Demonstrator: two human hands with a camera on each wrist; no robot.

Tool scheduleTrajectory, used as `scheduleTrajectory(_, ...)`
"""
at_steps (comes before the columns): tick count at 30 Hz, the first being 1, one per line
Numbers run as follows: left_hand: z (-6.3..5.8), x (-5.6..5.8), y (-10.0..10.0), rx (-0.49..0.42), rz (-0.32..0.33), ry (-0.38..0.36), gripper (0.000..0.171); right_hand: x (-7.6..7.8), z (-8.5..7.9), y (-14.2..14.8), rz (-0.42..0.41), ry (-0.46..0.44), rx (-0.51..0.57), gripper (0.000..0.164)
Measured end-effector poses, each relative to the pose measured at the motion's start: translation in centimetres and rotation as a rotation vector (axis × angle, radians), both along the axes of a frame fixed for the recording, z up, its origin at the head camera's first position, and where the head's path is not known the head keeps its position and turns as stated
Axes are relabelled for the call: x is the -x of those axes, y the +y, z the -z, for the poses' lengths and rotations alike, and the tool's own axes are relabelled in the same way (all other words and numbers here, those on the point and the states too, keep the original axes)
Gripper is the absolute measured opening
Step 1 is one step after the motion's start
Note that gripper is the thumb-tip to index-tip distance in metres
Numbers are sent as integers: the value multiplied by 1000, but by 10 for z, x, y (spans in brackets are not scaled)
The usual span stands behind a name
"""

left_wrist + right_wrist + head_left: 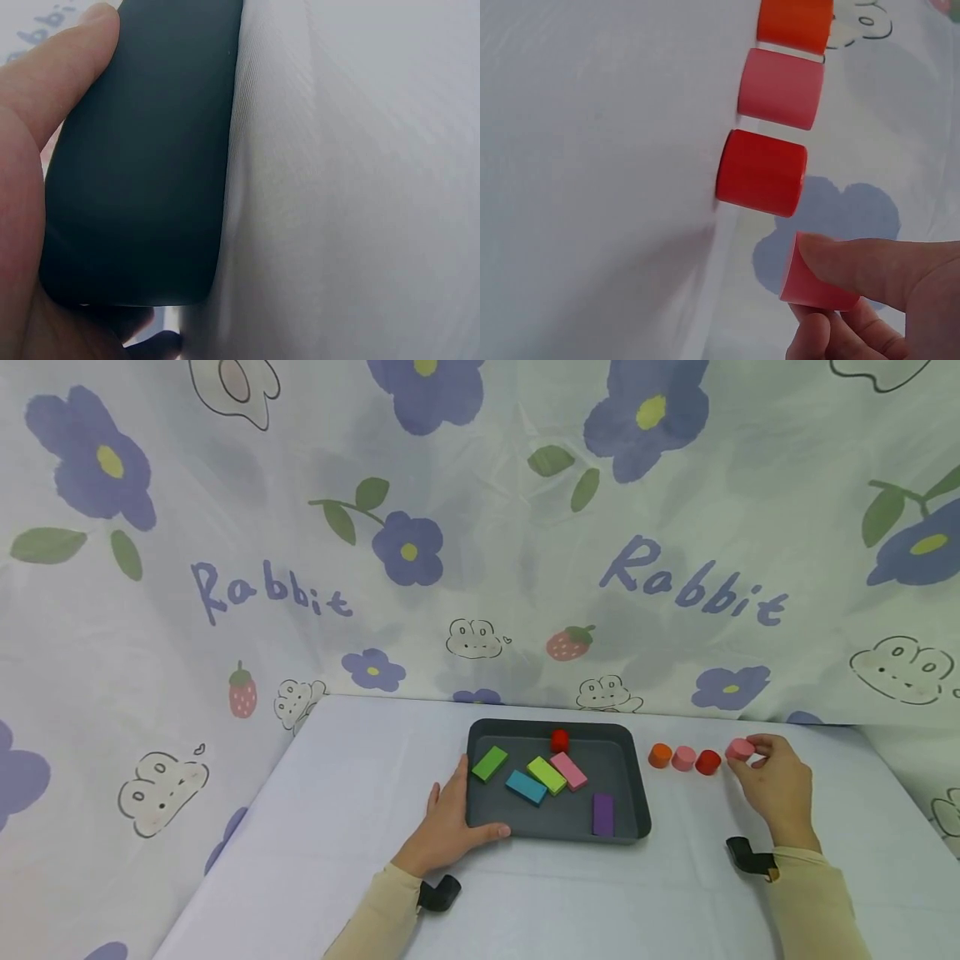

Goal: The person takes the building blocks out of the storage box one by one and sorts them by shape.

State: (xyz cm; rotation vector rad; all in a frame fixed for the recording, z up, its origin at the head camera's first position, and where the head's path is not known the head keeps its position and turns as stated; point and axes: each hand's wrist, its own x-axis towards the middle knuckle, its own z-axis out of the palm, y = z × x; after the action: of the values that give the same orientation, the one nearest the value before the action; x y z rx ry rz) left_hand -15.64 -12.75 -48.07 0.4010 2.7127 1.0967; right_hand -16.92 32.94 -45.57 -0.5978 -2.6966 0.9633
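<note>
Right hand (783, 785) is pinching a pink cylinder (739, 749) at its fingertips, holding it roughly upright, off the table (675, 893). Red cylinder (708, 762) is standing just left of that hand; gray tray (607, 756) is lying farther left, left hand (447, 828) gripping its near-left corner.

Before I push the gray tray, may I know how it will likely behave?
The gray tray lies flat, so it would probably slide rather than tip. Its straight walls suggest a stiff body. The scattered blocks inside may shift, with bare floor around them.
</note>
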Motion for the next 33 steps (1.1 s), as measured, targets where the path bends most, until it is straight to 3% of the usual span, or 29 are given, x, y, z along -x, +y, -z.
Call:
scheduleTrajectory(16,-3,-1,-1,7,-2,6,127,7,5,8,-32,-82,29,52)
scheduleTrajectory(33,3,-1,-2,-13,10,26,127,11,11,17,-92,-164,11,54)
